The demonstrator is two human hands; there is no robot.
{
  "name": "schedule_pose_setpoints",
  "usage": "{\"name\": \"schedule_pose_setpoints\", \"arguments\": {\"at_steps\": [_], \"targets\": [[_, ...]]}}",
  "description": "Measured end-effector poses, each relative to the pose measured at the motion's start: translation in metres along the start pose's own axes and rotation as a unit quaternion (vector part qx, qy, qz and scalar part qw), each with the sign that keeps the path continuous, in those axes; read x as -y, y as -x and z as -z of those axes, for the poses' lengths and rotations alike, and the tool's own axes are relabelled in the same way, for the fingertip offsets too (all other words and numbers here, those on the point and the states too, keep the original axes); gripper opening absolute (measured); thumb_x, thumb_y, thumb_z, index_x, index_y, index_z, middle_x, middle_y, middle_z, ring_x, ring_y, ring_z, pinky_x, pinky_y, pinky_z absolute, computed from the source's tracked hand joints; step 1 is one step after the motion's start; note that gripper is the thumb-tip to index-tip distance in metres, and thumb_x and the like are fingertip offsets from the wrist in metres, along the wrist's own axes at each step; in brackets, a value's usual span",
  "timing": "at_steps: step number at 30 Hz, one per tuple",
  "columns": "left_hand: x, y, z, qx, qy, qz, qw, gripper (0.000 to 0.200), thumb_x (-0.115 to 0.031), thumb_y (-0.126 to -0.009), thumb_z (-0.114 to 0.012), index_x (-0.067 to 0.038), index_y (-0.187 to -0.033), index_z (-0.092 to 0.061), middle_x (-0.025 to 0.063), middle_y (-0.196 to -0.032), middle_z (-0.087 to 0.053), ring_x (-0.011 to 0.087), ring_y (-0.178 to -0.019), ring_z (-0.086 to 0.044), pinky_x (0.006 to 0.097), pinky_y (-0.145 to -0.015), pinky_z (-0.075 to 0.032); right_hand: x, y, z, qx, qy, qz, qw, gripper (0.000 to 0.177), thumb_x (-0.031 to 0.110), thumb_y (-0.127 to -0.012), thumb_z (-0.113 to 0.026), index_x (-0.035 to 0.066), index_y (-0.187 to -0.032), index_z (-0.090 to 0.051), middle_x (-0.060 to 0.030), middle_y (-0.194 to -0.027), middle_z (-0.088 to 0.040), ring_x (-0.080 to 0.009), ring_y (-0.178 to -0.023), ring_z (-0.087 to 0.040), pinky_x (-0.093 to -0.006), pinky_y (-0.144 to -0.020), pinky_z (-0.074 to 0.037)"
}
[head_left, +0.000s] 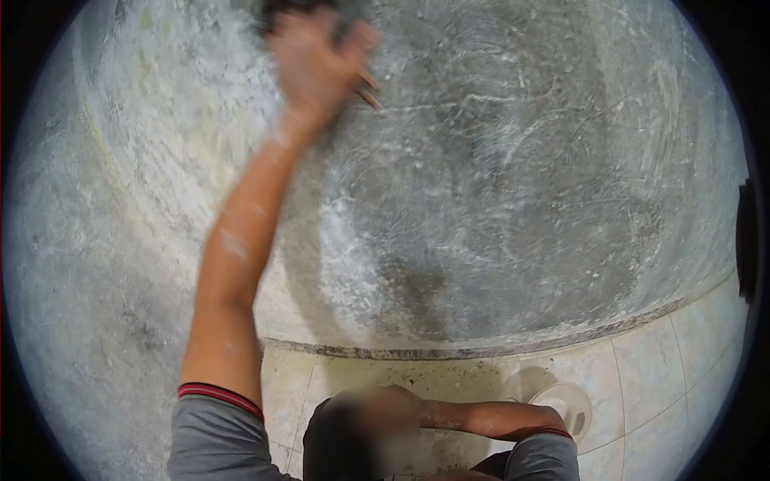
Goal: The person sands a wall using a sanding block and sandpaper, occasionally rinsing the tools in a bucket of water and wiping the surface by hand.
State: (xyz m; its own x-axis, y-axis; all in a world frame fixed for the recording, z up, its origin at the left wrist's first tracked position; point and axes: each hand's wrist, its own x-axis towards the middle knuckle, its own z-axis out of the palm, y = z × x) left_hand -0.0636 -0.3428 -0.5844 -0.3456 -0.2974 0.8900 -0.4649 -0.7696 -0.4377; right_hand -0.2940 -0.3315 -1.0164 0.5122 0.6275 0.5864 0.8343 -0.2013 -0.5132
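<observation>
My left arm reaches up across a grey plastered wall. At its end my left hand, smeared by motion, is closed round a dark object close to the wall. Its kind is too blurred to make out. A thin wood-coloured piece sticks out beside the wrist. My right arm is bent low across my body, with pale specks on the forearm. My right hand lies by a dark rounded shape, and a blurred patch hides its fingers.
Light floor tiles run along the foot of the wall, where a rough edge curves across. A pale round container stands on the tiles beside my right elbow. Something dark stands at the far right edge.
</observation>
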Motion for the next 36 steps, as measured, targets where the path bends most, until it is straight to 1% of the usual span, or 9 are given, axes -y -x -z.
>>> {"name": "schedule_pose_setpoints", "arguments": {"at_steps": [2,5,8,11,13,22,26,31,36], "targets": [[-0.08,0.074,0.021,0.006,0.144,-0.124,0.982,0.026,-0.039,-0.072,-0.071,-0.015,-0.078,-0.069,0.0061,-0.083,-0.062,0.0283,-0.087,-0.059,0.0488,-0.072,-0.041,0.002,-0.003,-0.008,0.021,-0.006,-0.002,1.0,0.029,0.03,-0.093,-0.059,0.007,-0.075,-0.059,-0.0112,-0.071,-0.06,-0.0332,-0.069,-0.063,-0.0443,-0.06,-0.051],[-0.162,0.207,0.057,0.449,0.242,-0.17,0.843,0.029,-0.035,-0.064,-0.075,-0.02,-0.087,-0.067,0.0032,-0.097,-0.062,0.0163,-0.102,-0.058,0.0501,-0.091,-0.042,0.014,-0.004,-0.031,0.058,-0.002,0.012,0.998,0.029,0.03,-0.093,-0.059,0.007,-0.076,-0.059,-0.0113,-0.072,-0.06,-0.0338,-0.07,-0.063,-0.0451,-0.061,-0.051],[-0.162,0.263,0.041,0.24,0.294,-0.298,0.876,0.036,-0.035,-0.061,-0.077,-0.019,-0.09,-0.064,0.0009,-0.103,-0.061,0.0144,-0.101,-0.059,0.0481,-0.089,-0.042,0.024,0.0,-0.038,0.095,0.007,0.008,0.995,0.03,0.031,-0.093,-0.058,0.007,-0.075,-0.057,-0.0119,-0.074,-0.059,-0.0354,-0.072,-0.062,-0.0467,-0.062,-0.051],[-0.099,0.171,0.044,0.23,0.294,-0.303,0.877,0.041,-0.038,-0.059,-0.079,-0.017,-0.091,-0.063,0.0017,-0.102,-0.059,0.0182,-0.104,-0.058,0.0477,-0.087,-0.041,0.007,0.012,-0.032,0.09,0.014,0.056,0.994,0.026,0.026,-0.092,-0.061,0.005,-0.078,-0.06,-0.0112,-0.072,-0.062,-0.0308,-0.066,-0.063,-0.0424,-0.06,-0.051],[-0.026,0.077,0.041,0.237,0.256,-0.292,0.89,0.042,-0.041,-0.059,-0.078,-0.016,-0.09,-0.064,0.0035,-0.1,-0.06,0.023,-0.107,-0.058,0.0483,-0.09,-0.04,-0.007,0.01,-0.011,0.213,0.03,0.008,0.977,0.055,0.046,-0.089,-0.067,0.006,-0.127,-0.061,-0.016,-0.116,-0.062,-0.0227,-0.094,-0.06,-0.0447,-0.086,-0.048],[0.386,-0.309,-0.035,-0.049,-0.043,0.097,0.993,0.073,-0.061,-0.085,-0.061,0.005,-0.116,-0.061,0.028,-0.116,-0.057,0.0423,-0.114,-0.052,0.0557,-0.1,-0.037,0.084,-0.039,0.175,-0.164,-0.056,-0.293,0.94,0.019,0.02,-0.092,-0.063,0.005,-0.082,-0.059,-0.0055,-0.077,-0.059,-0.0193,-0.064,-0.056,-0.0371,-0.058,-0.046],[0.323,-0.291,-0.046,-0.081,-0.017,0.174,0.981,0.066,-0.055,-0.087,-0.063,0.009,-0.106,-0.061,0.0312,-0.108,-0.057,0.0459,-0.11,-0.051,0.0565,-0.095,-0.039,0.212,-0.041,0.265,-0.38,0.093,-0.438,0.809,0.017,0.021,-0.088,-0.07,0.004,-0.086,-0.07,-0.0038,-0.07,-0.061,-0.0142,-0.057,-0.05,-0.0316,-0.056,-0.048],[0.084,-0.283,-0.006,0.356,0.297,-0.06,0.884,0.017,-0.018,-0.076,-0.063,-0.012,-0.089,-0.071,0.01,-0.089,-0.068,0.0243,-0.089,-0.064,0.0463,-0.085,-0.046,0.304,-0.024,0.327,-0.537,0.03,-0.587,0.605,0.023,0.018,-0.089,-0.067,0.0,-0.077,-0.059,-0.0041,-0.059,-0.057,-0.0113,-0.052,-0.051,-0.029,-0.049,-0.042],[0.069,-0.362,-0.046,0.19,0.323,-0.144,0.916,0.018,-0.022,-0.072,-0.06,-0.016,-0.088,-0.068,0.0028,-0.088,-0.061,0.0188,-0.092,-0.06,0.0494,-0.087,-0.047,0.409,-0.09,0.411,-0.446,0.102,-0.607,0.65,0.019,0.017,-0.086,-0.07,-0.002,-0.086,-0.068,-0.0118,-0.067,-0.067,-0.0186,-0.062,-0.064,-0.033,-0.06,-0.05]]}}
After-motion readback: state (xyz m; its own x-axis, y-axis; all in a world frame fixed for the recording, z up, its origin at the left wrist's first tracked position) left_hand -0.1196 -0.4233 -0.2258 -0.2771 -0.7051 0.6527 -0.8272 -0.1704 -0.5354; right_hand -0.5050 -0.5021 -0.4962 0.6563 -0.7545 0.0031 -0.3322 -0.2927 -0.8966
